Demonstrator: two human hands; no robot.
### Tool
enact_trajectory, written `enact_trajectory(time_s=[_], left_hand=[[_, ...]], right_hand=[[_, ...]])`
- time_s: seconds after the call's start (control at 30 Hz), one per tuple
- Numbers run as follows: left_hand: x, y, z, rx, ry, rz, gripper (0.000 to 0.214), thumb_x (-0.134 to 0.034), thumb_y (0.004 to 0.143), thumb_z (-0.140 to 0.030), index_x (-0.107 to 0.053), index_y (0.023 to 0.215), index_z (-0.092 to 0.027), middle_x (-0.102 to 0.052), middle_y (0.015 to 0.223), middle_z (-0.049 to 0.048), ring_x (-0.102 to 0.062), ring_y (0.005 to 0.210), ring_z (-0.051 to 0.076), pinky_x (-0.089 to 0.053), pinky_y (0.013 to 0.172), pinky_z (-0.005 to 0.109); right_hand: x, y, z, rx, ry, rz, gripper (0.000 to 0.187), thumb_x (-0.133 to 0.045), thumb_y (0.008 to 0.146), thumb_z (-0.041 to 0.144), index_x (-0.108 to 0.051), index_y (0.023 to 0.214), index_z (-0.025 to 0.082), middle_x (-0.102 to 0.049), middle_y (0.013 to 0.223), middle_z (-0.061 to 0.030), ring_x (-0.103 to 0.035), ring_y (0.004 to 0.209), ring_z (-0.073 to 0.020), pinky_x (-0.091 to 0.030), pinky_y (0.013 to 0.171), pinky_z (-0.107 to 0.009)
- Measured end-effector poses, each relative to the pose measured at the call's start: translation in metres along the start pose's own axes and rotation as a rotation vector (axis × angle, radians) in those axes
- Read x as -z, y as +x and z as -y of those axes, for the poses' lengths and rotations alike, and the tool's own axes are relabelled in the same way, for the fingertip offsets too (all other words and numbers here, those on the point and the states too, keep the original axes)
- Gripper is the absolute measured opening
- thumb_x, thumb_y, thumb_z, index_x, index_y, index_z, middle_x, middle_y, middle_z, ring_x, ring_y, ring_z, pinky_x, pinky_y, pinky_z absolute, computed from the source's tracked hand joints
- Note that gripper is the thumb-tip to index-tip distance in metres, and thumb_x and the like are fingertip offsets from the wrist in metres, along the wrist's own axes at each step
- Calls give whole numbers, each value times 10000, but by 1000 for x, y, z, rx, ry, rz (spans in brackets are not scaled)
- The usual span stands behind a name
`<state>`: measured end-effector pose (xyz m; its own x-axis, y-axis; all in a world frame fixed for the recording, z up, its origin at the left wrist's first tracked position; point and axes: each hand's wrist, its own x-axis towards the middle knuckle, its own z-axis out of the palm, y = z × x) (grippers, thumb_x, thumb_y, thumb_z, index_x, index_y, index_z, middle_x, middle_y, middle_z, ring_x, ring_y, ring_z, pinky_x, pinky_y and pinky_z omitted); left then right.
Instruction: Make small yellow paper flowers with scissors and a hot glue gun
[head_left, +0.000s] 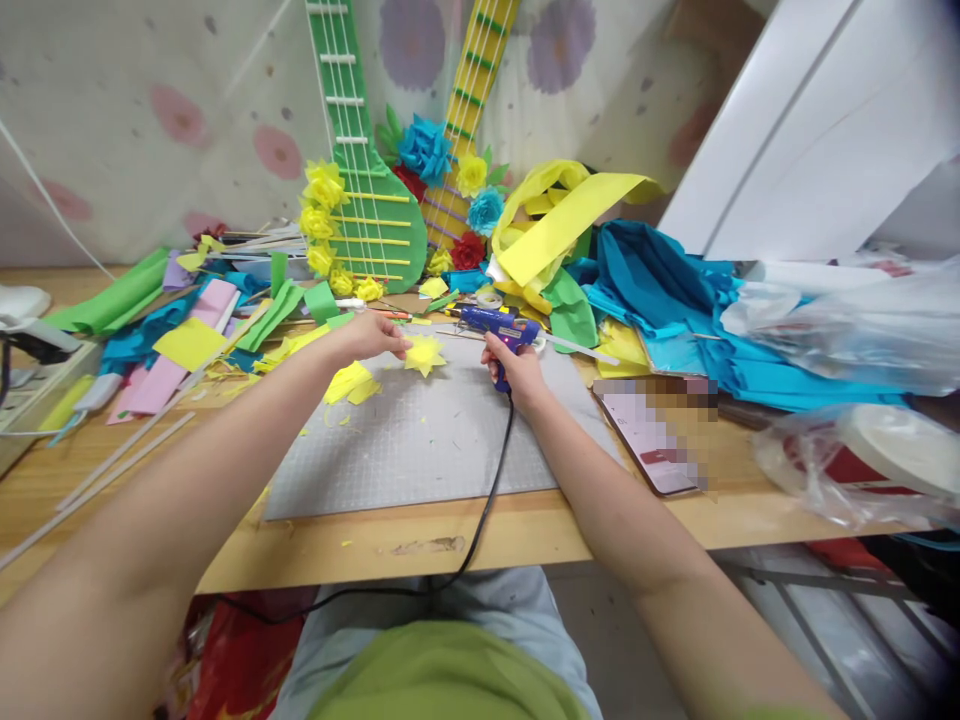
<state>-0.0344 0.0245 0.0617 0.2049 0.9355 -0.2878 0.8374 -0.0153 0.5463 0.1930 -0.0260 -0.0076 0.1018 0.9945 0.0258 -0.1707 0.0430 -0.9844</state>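
Observation:
My left hand (373,335) pinches a small yellow paper flower (424,353) over the far edge of the grey cutting mat (420,440). My right hand (514,370) is closed round the handle of a blue hot glue gun (496,324), whose nozzle points left toward the flower. The gun's black cord (491,490) runs down across the mat and off the table's near edge. Yellow paper scraps (351,384) lie on the mat just below my left hand.
Two paper guitars, one green (367,190) and one yellow (469,110), with paper flowers lean at the back. Coloured paper strips (187,335) crowd the left, blue crepe paper (660,290) and plastic bags (862,460) the right. A phone (652,440) lies right of the mat.

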Motion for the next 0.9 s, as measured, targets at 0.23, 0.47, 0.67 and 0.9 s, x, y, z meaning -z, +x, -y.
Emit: enact_trajectory(time_s=[0.23,0.47,0.67,0.9], left_hand=[[4,4,-8,190,116,170,389,-660,549,-591,-696,648,-217,-533,617,35,-378,508,106,-252,477,269],[6,14,-20,223,200,313,395,-674,523,-609,-681,597,-221,-415,483,24,-334,453,105,-240,450,272],[4,22,-21,221,245,323,385,-695,502,-599,-661,590,-226,-413,457,23,-338,443,109,-238,423,260],[-1,26,-17,275,243,314,341,-708,513,-535,-619,535,-206,-420,464,19,-357,452,110,-256,448,270]], right_hand=[[1,0,0,-9,-41,5,427,-643,621,584,-530,553,178,-504,485,27,-396,383,-49,-332,362,-190],[1,-1,2,-7,-21,6,423,-654,609,577,-535,543,176,-503,490,28,-387,378,-46,-323,357,-194],[1,-1,3,-5,-32,-1,430,-653,604,585,-534,542,177,-505,484,27,-388,382,-49,-332,363,-198],[0,-2,4,-8,-25,7,450,-659,590,607,-524,542,179,-512,494,23,-389,384,-46,-333,358,-190]])
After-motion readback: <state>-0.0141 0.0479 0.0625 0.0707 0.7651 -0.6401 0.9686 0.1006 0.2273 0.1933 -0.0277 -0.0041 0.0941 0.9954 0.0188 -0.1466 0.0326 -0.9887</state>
